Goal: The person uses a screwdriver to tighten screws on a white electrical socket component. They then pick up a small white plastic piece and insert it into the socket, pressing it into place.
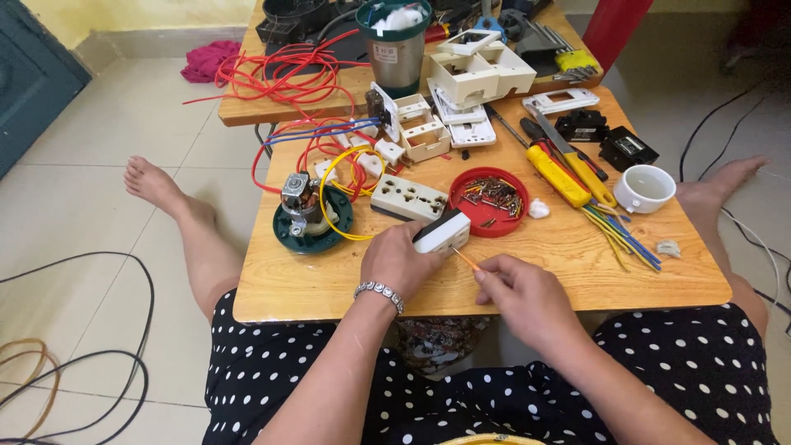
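Hands working a screwdriver into a white socket box on the wooden counter (313,284).

The left hand (398,262) has its fingers wrapped around the white socket box (442,231), tilted on the counter just before the red screw dish (488,200). The right hand (527,298) pinches a thin orange-shafted screwdriver (465,260), its tip touching the box. A white multi-socket plate (409,198) lies just behind.

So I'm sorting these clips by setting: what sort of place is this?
Probably a home floor used as an electrical repair spot, not a workshop. A low wooden table stands on floor tiles, crowded with socket parts, red wire and screwdrivers. The left hand holds a white socket box.
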